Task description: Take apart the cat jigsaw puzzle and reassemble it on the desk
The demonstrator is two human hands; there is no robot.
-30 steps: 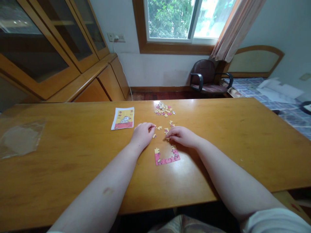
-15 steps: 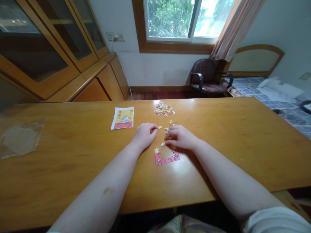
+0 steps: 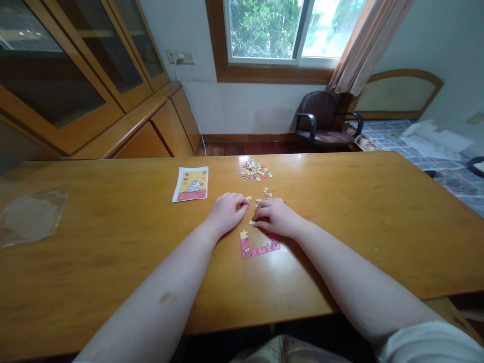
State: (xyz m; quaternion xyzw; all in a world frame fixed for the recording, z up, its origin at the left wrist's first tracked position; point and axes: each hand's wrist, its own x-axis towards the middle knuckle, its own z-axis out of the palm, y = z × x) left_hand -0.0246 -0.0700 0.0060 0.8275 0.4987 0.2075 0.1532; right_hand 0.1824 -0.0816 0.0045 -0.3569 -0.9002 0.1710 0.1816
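Observation:
A partly joined jigsaw puzzle (image 3: 260,250), pink along its bottom with a yellow piece at upper left, lies on the table in front of me. Just above it, my right hand (image 3: 278,217) has its fingertips closed on a small yellow puzzle piece (image 3: 251,223). My left hand (image 3: 228,210) rests to the left with curled fingers. Its fingertips are pressed together, and whatever they may hold is hidden. Loose puzzle pieces (image 3: 266,192) lie beyond both hands, some partly covered by the right one. Farther back is a pile of mixed pieces (image 3: 255,170).
A picture card (image 3: 192,184) showing a white duck lies left of the pile. A clear plastic bag (image 3: 32,214) is at the table's left end. Beyond the wooden table (image 3: 132,242) stand an armchair (image 3: 323,118), a glass-door cabinet (image 3: 91,101) and a bed (image 3: 423,143).
My right hand has shifted slightly left, and the yellow piece at its fingertips has moved a little up and left. My left hand has edged slightly right.

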